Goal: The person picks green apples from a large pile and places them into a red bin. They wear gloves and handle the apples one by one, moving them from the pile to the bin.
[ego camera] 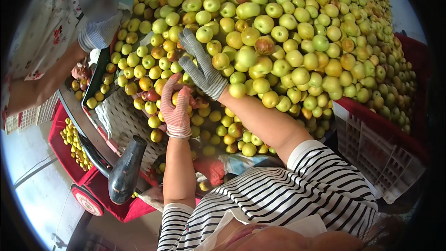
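Note:
A large heap of small green, yellow and reddish fruits, which look like jujubes [278, 35], spreads before me. My left hand [176, 111], in a pink-striped knit glove, is at the near edge of the heap, fingers bent around fruits; whether it grips one is unclear. To its upper right, my right hand [205, 69], in a grey knit glove, lies palm down over the fruits with fingers spread and pointing up-left. Some fruit shows between its fingers, and nothing is plainly held. Several darker red fruits [152, 94] sit just left of my left hand.
A co-worker's gloved hand [99, 33] is at the upper left, beside a green-rimmed bin. A white perforated basket [122, 118] stands left of my left hand. A black hair-dryer-like object [127, 170] and a red container [57, 130] with fruits are lower left; a white plastic crate [373, 150] is right.

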The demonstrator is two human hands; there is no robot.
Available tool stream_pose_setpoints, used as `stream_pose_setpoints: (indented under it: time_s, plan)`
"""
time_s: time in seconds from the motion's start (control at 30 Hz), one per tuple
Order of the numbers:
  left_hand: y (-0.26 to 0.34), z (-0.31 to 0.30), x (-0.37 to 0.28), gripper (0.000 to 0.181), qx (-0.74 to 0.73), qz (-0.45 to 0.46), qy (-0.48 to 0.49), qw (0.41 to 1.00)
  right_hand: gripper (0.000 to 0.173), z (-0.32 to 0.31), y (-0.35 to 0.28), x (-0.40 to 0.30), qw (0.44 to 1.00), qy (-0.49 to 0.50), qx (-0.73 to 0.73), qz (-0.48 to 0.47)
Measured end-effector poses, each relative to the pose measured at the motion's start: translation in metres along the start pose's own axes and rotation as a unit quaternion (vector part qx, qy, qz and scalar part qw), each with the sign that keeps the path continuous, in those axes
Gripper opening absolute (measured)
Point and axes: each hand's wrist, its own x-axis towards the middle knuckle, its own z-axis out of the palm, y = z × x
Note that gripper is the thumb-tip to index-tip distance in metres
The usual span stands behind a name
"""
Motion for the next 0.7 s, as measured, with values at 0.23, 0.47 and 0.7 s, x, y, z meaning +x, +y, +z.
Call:
stream_pose_setpoints:
  time_s: [0.23, 0.47, 0.7]
  plan:
    - [0.005, -0.003, 0.006, 0.046, 0.016, -0.004, 0.058, 0.998, 0.067, 0.008, 0.004, -0.004, 0.997, 0.003, -0.071, -0.031]
    - [0.003, 0.004, 0.001, 0.045, 0.013, -0.005, 0.028, 1.000, 0.068, 0.013, 0.002, -0.003, 0.999, -0.029, 0.007, -0.027]
    - [0.000, 0.006, 0.002, 0.047, -0.020, -0.016, 0.031, 0.999, 0.065, 0.020, 0.007, -0.002, 0.996, -0.007, 0.082, -0.021]
